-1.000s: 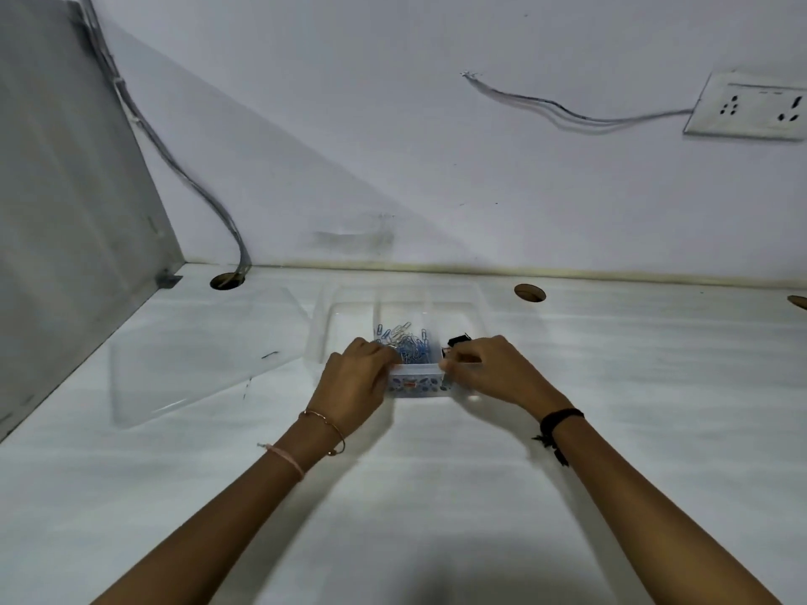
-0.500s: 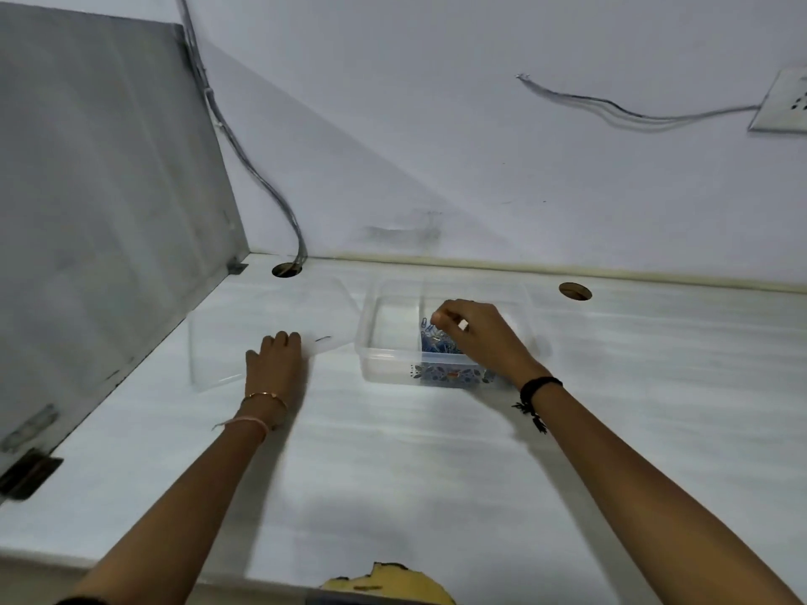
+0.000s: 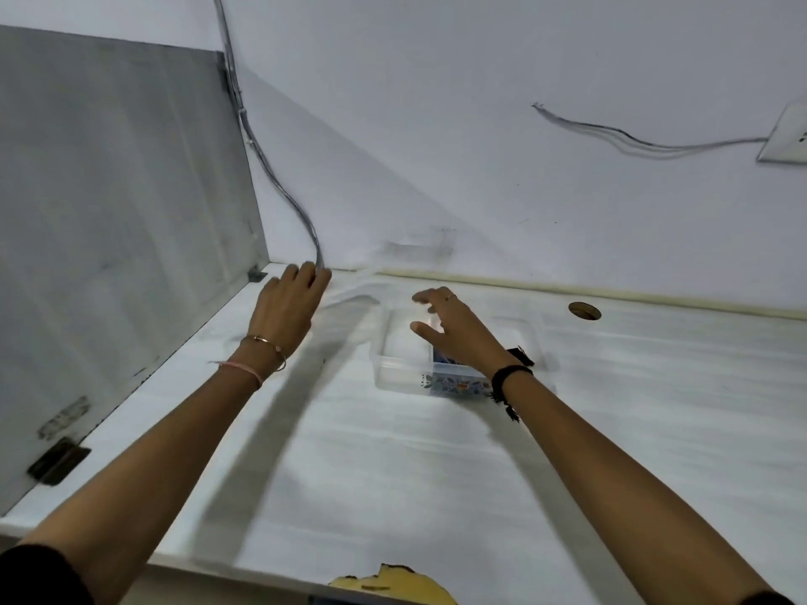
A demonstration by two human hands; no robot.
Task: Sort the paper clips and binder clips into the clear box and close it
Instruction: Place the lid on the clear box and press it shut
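The clear box (image 3: 381,369) stands open on the white desk, with blue paper clips (image 3: 442,359) piled in its right part and a patterned label on its front wall. A black binder clip (image 3: 520,354) shows just past my right wrist, at the box's right side. My right hand (image 3: 452,331) hovers over the box with fingers spread and nothing in it. My left hand (image 3: 291,301) is raised to the left of the box, fingers curled on the clear lid (image 3: 354,293), which is motion-blurred and lifted off the desk.
A grey partition panel (image 3: 122,220) walls off the left side, with a cable (image 3: 279,176) running down the corner. A round cable hole (image 3: 584,310) lies at the back right, a wall socket (image 3: 786,137) above it. A yellow object (image 3: 393,587) pokes out below the desk's front edge.
My left hand went from the box to the flat lid, then rose and carried it toward the box. My right hand came out of the box and opened.
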